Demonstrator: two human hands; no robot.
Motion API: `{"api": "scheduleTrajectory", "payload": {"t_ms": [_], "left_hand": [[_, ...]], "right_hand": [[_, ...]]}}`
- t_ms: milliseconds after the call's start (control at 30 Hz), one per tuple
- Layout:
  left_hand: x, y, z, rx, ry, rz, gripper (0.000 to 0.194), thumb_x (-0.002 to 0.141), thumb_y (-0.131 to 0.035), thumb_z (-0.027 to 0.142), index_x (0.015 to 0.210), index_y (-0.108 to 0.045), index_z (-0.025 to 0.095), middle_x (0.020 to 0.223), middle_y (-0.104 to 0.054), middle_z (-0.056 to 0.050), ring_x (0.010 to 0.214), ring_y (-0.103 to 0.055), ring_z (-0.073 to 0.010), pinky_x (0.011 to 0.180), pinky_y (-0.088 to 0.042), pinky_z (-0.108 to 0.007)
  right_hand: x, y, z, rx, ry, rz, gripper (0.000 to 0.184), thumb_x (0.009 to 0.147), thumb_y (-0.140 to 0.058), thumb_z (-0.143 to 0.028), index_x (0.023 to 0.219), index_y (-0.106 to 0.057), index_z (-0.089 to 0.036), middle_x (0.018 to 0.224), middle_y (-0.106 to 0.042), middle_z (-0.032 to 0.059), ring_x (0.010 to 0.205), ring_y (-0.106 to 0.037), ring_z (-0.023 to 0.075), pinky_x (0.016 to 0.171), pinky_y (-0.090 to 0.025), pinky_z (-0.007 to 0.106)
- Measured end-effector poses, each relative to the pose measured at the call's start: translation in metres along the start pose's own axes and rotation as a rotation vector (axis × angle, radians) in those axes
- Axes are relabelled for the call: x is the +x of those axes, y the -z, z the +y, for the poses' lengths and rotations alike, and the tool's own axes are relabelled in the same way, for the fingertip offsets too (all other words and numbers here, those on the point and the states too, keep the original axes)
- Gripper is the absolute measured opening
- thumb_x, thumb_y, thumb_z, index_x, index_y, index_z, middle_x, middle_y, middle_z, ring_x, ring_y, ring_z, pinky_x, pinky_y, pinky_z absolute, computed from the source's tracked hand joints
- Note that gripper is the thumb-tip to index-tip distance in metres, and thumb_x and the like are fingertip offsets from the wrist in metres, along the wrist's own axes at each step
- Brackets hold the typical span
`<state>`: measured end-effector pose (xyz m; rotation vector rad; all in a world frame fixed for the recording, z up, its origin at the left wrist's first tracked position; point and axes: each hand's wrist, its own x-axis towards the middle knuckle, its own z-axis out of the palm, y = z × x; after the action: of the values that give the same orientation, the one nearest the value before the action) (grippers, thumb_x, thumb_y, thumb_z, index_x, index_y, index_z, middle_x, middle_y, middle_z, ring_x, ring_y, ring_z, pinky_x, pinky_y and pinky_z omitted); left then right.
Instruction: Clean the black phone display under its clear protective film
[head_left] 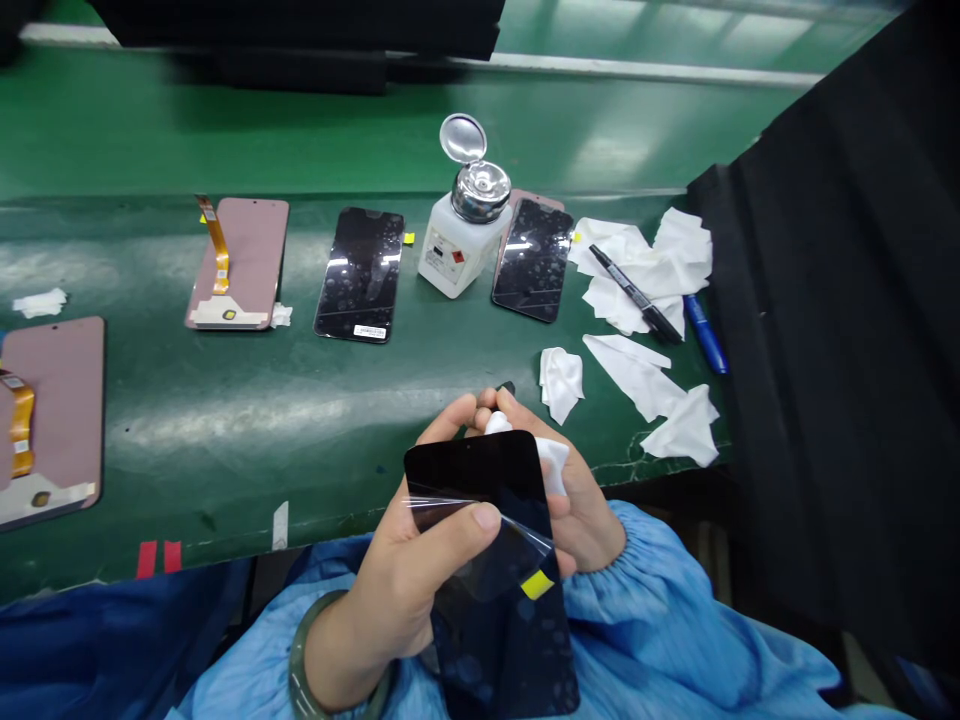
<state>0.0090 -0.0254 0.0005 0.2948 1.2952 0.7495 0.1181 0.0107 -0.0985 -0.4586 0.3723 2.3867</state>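
A dark phone screen panel [510,645] is held tilted at the table's front edge. Across its upper part a clear protective film [480,555] is partly lifted, with a yellow tab [537,585] on it. My left hand [420,550] grips the panel from the left, its thumb lying over the film. Behind the panel's right side, my right hand [581,500] is closed on a white cloth [553,462]. A small dark object [508,387] shows at my right fingertips; its kind is unclear. Some right-hand fingers are hidden behind the panel.
A white dispenser bottle [463,245] stands with its metal lid up. Dark screen panels [361,275] [534,258] lie beside it. Pink-backed panels [251,250] [64,400] with orange flex cables lie left. White cloths [637,375], a black marker [634,292] and a blue pen [705,333] lie right.
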Motion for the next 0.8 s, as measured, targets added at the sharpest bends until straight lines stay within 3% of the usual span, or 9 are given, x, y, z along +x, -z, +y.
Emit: {"api": "scheduleTrajectory", "payload": {"t_ms": [100, 200, 300, 467, 600, 800], "left_hand": [[0.003, 0.004, -0.003, 0.057, -0.046, -0.014, 0.085, 0.089, -0.078, 0.039, 0.163, -0.036, 0.038, 0.145, -0.064, -0.009, 0.122, -0.07, -0.0361, 0.101, -0.061, -0.052], [0.004, 0.003, -0.002, 0.107, -0.082, -0.005, 0.076, 0.091, -0.076, 0.036, 0.159, -0.044, 0.034, 0.143, -0.066, -0.01, 0.125, -0.068, -0.0356, 0.105, -0.059, -0.052], [0.003, -0.002, 0.002, 0.067, -0.056, 0.003, 0.072, 0.091, -0.075, 0.032, 0.157, -0.047, 0.032, 0.145, -0.065, -0.011, 0.125, -0.069, -0.0357, 0.104, -0.06, -0.051], [0.001, -0.005, 0.006, -0.02, 0.008, 0.015, 0.074, 0.089, -0.076, 0.029, 0.157, -0.046, 0.032, 0.141, -0.067, -0.01, 0.127, -0.068, -0.0351, 0.104, -0.06, -0.05], [0.004, -0.003, 0.003, -0.016, 0.006, 0.034, 0.065, 0.088, -0.077, 0.029, 0.149, -0.054, 0.029, 0.144, -0.065, -0.01, 0.127, -0.067, -0.0347, 0.103, -0.061, -0.048], [0.003, -0.003, 0.004, -0.031, 0.006, -0.007, 0.059, 0.088, -0.078, 0.031, 0.143, -0.056, 0.029, 0.147, -0.063, -0.009, 0.108, -0.076, -0.031, 0.094, -0.065, -0.044]], "right_hand": [[0.003, 0.001, -0.005, 0.035, 0.039, -0.013, 0.037, 0.074, -0.093, -0.05, 0.085, -0.069, -0.024, 0.061, -0.062, -0.0105, 0.038, -0.046, 0.0032, 0.033, -0.041, 0.012], [0.006, 0.0, -0.01, 0.085, 0.058, 0.045, 0.039, 0.063, -0.1, -0.04, 0.082, -0.07, -0.025, 0.064, -0.068, -0.0116, 0.041, -0.051, 0.0022, 0.038, -0.045, 0.01], [0.006, 0.0, -0.012, 0.083, 0.071, 0.085, 0.036, 0.064, -0.1, -0.037, 0.081, -0.07, -0.025, 0.072, -0.073, -0.01, 0.046, -0.058, 0.004, 0.045, -0.053, 0.013], [0.006, -0.001, -0.011, 0.075, 0.064, 0.063, 0.035, 0.065, -0.099, -0.043, 0.08, -0.072, -0.026, 0.067, -0.07, -0.0098, 0.042, -0.054, 0.0048, 0.038, -0.049, 0.014], [0.006, -0.002, -0.011, 0.114, 0.07, 0.104, 0.035, 0.062, -0.101, -0.038, 0.079, -0.073, -0.025, 0.07, -0.072, -0.0088, 0.045, -0.059, 0.0059, 0.041, -0.052, 0.015], [0.006, -0.003, -0.013, 0.141, 0.082, 0.124, 0.036, 0.06, -0.102, -0.035, 0.079, -0.073, -0.024, 0.07, -0.074, -0.0078, 0.048, -0.06, 0.0064, 0.042, -0.053, 0.015]]}}
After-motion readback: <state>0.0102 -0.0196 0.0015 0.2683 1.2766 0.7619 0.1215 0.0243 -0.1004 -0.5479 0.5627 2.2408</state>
